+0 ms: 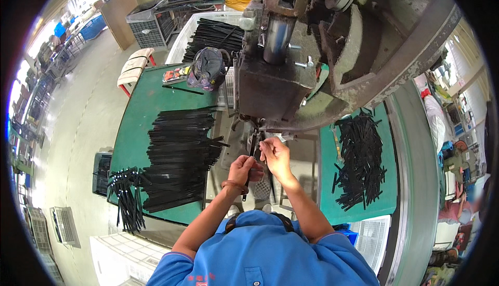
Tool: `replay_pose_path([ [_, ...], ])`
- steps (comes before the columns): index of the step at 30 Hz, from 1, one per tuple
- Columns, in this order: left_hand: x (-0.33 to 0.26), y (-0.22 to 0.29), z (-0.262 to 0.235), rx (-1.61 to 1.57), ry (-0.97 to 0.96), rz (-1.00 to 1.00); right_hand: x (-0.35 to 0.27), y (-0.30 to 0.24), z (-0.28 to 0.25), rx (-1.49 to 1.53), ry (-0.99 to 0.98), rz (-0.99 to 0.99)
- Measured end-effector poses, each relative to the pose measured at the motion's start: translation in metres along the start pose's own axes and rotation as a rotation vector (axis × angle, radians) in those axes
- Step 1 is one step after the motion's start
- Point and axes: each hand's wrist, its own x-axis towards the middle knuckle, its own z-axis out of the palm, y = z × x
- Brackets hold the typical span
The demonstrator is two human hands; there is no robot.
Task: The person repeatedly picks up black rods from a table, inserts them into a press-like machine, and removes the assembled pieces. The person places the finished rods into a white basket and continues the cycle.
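My left hand (pixel 244 170), with a brown bracelet at the wrist, is closed around a narrow black strip (pixel 253 144). The strip runs up toward the press head (pixel 273 91), and a lower end shows beneath the hand. Beside it on the right, my right hand (pixel 275 156) is pinched just below the press. Dark material shows at its fingertips, too small to make out. Many long black strips (pixel 179 156) lie stacked on the green table (pixel 136 109) at left. A heap of shorter black pieces (pixel 359 156) covers part of the green surface (pixel 332 205) at right.
The heavy press flywheel and frame (pixel 384 78) fill the upper right. A patterned cap (pixel 208 68) sits at the left table's far edge, before a white crate (pixel 179 47) of black strips. White crates (pixel 125 257) stand low left and low right (pixel 371 234).
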Motion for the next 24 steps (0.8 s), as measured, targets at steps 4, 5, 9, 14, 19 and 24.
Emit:
replay_pose_path([
  [4, -0.017, 0.013, -0.014, 0.029, -0.138, -0.032, 0.010, -0.007, 0.007, -0.123, -0.031, 0.046],
  [5, -0.019, 0.015, -0.015, 0.035, -0.153, -0.031, 0.011, -0.006, 0.009, -0.139, -0.018, 0.046],
  [9, -0.025, 0.026, -0.017, 0.102, -0.192, -0.022, 0.014, -0.005, 0.018, -0.096, 0.037, 0.076],
  [14, -0.024, 0.037, -0.019, 0.117, -0.231, -0.062, 0.009, 0.004, 0.016, 0.015, 0.044, 0.227],
  [19, -0.023, 0.041, -0.025, 0.164, -0.247, -0.089, -0.024, 0.001, 0.010, -0.021, 0.075, 0.200],
  [24, -0.028, 0.051, -0.021, 0.180, -0.211, -0.116, -0.029, -0.011, 0.013, -0.064, 0.093, 0.221],
])
